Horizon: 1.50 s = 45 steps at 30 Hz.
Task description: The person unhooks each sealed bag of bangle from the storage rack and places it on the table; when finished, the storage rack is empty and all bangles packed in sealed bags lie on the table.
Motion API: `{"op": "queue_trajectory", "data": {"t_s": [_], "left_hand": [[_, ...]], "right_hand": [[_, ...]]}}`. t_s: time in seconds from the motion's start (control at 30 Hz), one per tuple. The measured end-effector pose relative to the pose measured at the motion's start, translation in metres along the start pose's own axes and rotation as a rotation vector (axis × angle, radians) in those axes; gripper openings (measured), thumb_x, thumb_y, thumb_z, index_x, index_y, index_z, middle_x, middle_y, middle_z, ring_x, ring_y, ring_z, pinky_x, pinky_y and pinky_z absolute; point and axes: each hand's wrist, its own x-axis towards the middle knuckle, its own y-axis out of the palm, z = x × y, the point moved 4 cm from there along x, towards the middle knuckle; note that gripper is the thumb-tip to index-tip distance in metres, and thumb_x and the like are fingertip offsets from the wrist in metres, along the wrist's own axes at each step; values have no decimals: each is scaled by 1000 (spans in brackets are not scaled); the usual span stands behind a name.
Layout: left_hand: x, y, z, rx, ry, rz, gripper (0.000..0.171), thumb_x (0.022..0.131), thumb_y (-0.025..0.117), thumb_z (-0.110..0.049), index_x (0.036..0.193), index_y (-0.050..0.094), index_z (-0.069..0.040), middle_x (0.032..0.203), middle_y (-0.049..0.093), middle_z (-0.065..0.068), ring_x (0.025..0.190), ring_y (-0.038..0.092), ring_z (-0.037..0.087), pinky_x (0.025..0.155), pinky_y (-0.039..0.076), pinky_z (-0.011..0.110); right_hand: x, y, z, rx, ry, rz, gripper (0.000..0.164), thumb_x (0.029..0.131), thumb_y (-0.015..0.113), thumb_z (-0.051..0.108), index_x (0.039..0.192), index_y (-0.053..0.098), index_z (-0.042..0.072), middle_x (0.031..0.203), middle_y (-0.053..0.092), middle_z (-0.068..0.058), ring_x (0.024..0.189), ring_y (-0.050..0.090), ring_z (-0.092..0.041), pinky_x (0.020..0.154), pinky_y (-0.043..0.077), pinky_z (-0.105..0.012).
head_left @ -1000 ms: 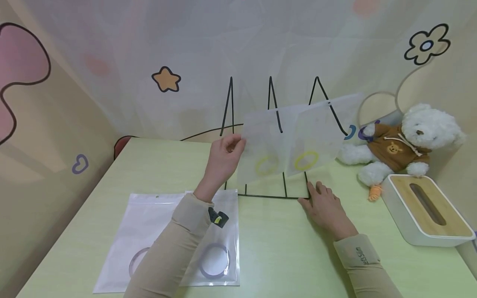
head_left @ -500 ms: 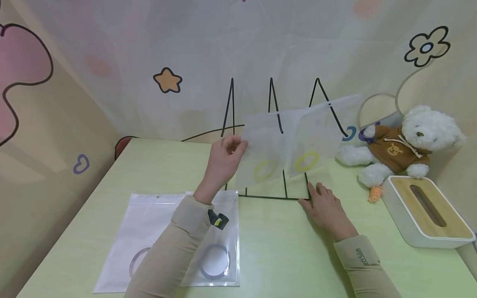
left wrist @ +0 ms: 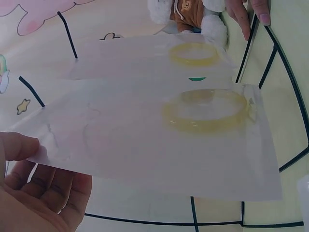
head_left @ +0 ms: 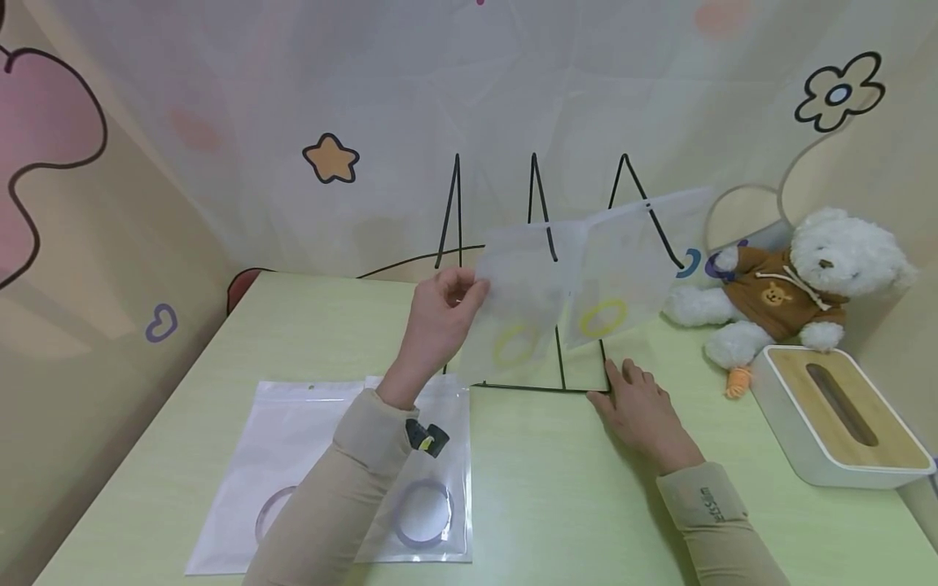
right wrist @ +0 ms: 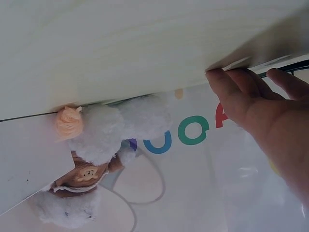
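- Left hand (head_left: 438,321): thumb and fingers pinched the left edge of the near bag (head_left: 516,281); no gap remained at the grip.
- Right hand (head_left: 640,411): fingers lay loosely extended and touched the front right corner of the wire rack (head_left: 528,388) base; it had no hold on any bag.
- Near bag: located at the middle prong (head_left: 550,238), just to the right of the left hand, and up and to the left of the right hand. The left hand was nearer, being in contact.
- Orientation: the long axis ran roughly upright, with the top edge at the prong and the lower end swung slightly left. The end with the yellow ring (left wrist: 203,125) pointed down toward the rack base.
- Far bag (head_left: 630,252): positioned at the right prong (head_left: 663,234), tilted; contact with the near bag could not be confirmed.
- Two flat bags (head_left: 282,439) lay on the tabletop (head_left: 542,496), left of the rack.
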Motion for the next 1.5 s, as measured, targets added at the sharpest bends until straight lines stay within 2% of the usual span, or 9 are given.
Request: {"op": "queue_trajectory", "data": {"t_s": [0.3,0.87,1.37,1.5], "left_hand": [[-9,-4,-10,-17,35,-1,13,95,63,-13,96,69,-1,87,65,7,73,56,17,62,45,25],[-29,-8,-25,-27,53,13,13,95,63,-13,99,69,-2,91,67,6,76,61,16,66,50,27],[-49,-2,-34,-90,50,22,10,95,63,-13,97,70,-6,91,69,2,71,63,17,62,47,27],[-55,-1,-37,-101,71,17,8,94,64,-11,95,70,-5,89,69,2,69,61,17,60,46,26]], "right_hand": [[-1,-1,0,-1,-1,12,68,103,43,42,148,29,-7,144,29,-34,126,31,-54,95,32,-70],[0,0,1,0,-3,0,68,102,45,41,147,30,-8,141,32,-33,124,34,-53,93,34,-69],[1,1,-1,14,1,-2,68,102,45,41,148,30,-8,145,29,-35,126,31,-55,95,32,-70],[1,1,-2,6,-5,-12,68,102,45,41,147,31,-8,143,31,-35,125,33,-54,94,33,-69]]}}
